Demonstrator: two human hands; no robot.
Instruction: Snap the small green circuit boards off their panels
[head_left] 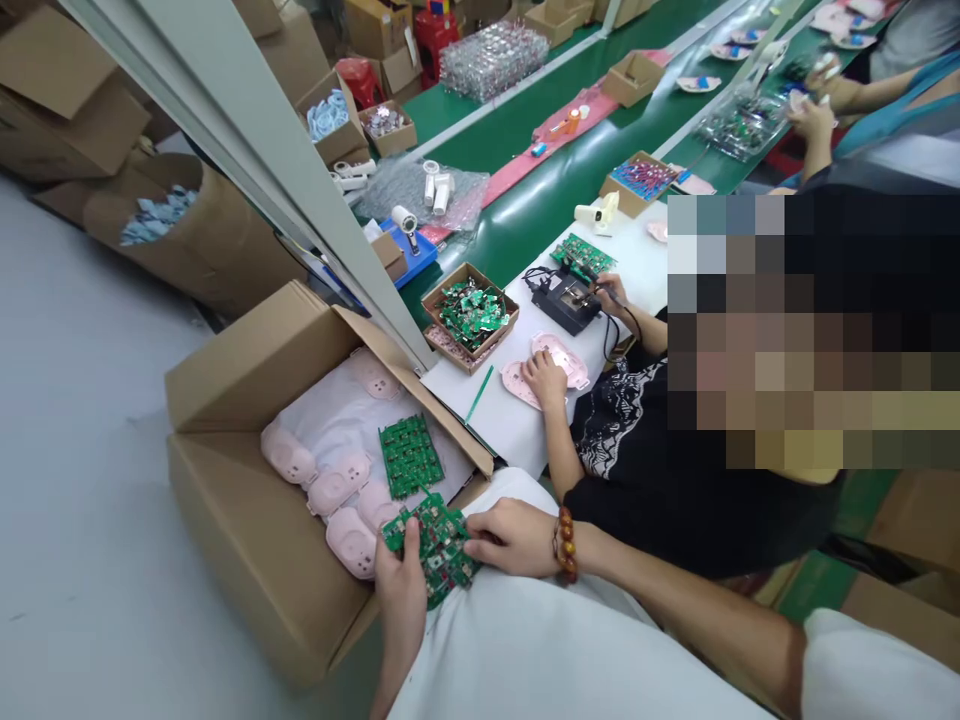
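The green board (pixel 437 545) was between the two hands, above the lap and just beside the open carton (pixel 240 540). The left hand (pixel 401 575) gripped its left side, with the thumb on top; the right hand (pixel 514 535) had its bent fingers closed at the right edge, seemingly pinching it. This board looked like a joined sheet, so the work on it seemed unfinished. A second board (pixel 409 458) lay untouched inside the carton, near pink covers (pixel 351 540). Many loose green pieces (pixel 471 310) already filled a small box. No brand, label or writing was readable.
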